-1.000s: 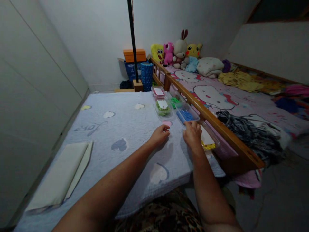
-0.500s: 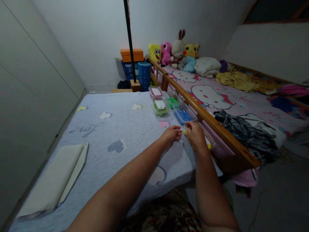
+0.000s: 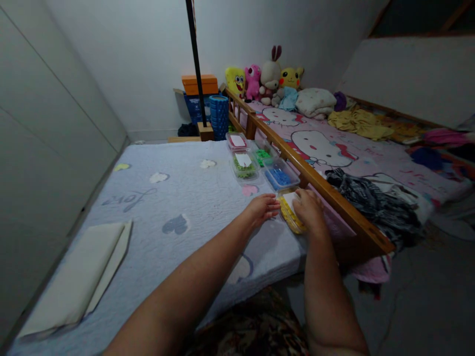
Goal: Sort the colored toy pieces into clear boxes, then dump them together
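A clear plastic container with yellow pieces and a white label (image 3: 288, 210) lies near the right edge of the bed, beside the wooden rail. My right hand (image 3: 310, 207) is bent over its right side, gripping it and covering part of the label. To the left of it is my left hand (image 3: 262, 208), fingers stretched out, their tips at the container's left edge. Just beyond stands a container of blue pieces (image 3: 280, 175). Farther off are containers with green pieces (image 3: 262, 157), light green pieces (image 3: 245, 170) and a red-edged label (image 3: 237, 141).
A wooden rail (image 3: 297, 153) runs along the right, with a pink-sheeted bed (image 3: 356, 138) behind it holding clothes and stuffed toys. A folded cream cloth or board (image 3: 74, 277) lies at the left. A black pole (image 3: 196, 64) stands at the far end.
The yellow container now sits more to the left and shows more of its top. My right hand has shifted right, from its near-left part to its right side. The left hand stays nearly in place.
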`<state>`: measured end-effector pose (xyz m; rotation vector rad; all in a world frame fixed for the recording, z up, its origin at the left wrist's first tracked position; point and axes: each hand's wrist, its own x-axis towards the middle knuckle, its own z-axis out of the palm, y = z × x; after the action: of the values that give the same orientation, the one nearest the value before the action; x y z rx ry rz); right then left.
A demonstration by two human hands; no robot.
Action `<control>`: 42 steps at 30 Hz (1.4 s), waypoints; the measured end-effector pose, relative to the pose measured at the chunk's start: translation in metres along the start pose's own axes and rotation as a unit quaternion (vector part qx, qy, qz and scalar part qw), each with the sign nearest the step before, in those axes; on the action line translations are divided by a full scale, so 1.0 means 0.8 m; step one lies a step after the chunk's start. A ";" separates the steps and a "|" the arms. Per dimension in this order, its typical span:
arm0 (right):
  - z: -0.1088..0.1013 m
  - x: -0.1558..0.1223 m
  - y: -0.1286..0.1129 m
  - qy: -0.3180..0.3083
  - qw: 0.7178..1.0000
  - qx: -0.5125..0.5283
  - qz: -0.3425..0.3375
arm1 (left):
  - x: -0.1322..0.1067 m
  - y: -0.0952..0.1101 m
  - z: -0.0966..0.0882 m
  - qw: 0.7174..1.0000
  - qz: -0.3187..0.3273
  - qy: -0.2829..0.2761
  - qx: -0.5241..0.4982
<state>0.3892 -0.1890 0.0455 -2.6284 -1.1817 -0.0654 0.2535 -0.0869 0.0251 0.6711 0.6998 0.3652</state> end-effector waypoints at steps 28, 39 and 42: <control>0.058 -0.050 -0.203 -0.111 0.921 0.210 -0.309 | -0.120 0.077 -0.187 0.932 0.229 0.279 -0.045; 0.043 -0.084 -0.263 -0.058 0.883 0.132 -0.446 | -0.134 0.071 -0.231 0.906 0.285 0.309 -0.048; 0.036 -0.102 -0.265 -0.078 0.866 0.073 -0.489 | -0.136 0.064 -0.231 0.918 0.277 0.282 -0.036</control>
<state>0.1756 -0.1059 0.0514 -1.6695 -2.3353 0.0518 0.0430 -0.0240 0.0048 0.6916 1.0320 1.1363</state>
